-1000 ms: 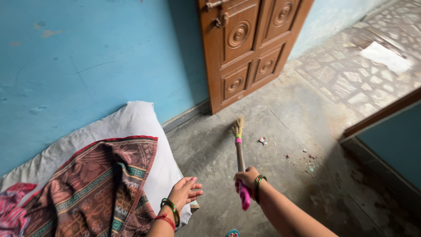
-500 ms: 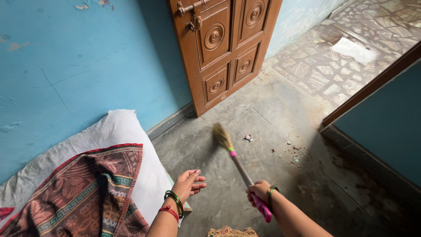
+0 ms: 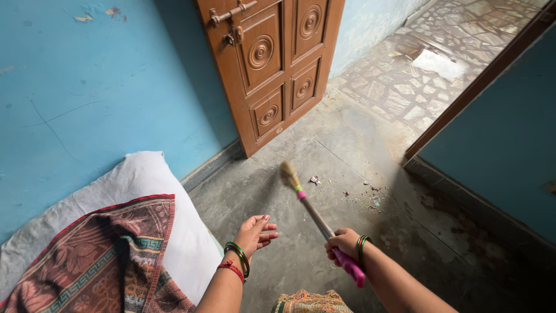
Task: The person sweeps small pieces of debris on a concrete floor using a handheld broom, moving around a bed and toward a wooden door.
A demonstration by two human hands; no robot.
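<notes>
My right hand [image 3: 342,244] grips the pink handle of a straw broom [image 3: 307,203], whose bristle tip rests on the grey concrete floor [image 3: 289,255] ahead of me. Just right of the bristles lies a small scatter of dirt and paper scraps [image 3: 359,191]. My left hand [image 3: 257,231] hovers open, palm up, fingers apart, beside the edge of a white mattress [image 3: 145,179]. Both wrists carry green and red bangles.
A patterned maroon cloth [image 3: 110,261] covers part of the mattress at the left. A carved brown wooden door [image 3: 272,69] stands open against the blue wall [image 3: 87,87]. Beyond it is a stone-patterned floor [image 3: 428,81]. A blue wall [image 3: 509,139] with a wooden frame closes the right side.
The broom head swung from pointing straight ahead to the left and stays close to the scraps. The view shifted left and down; my left hand stayed open.
</notes>
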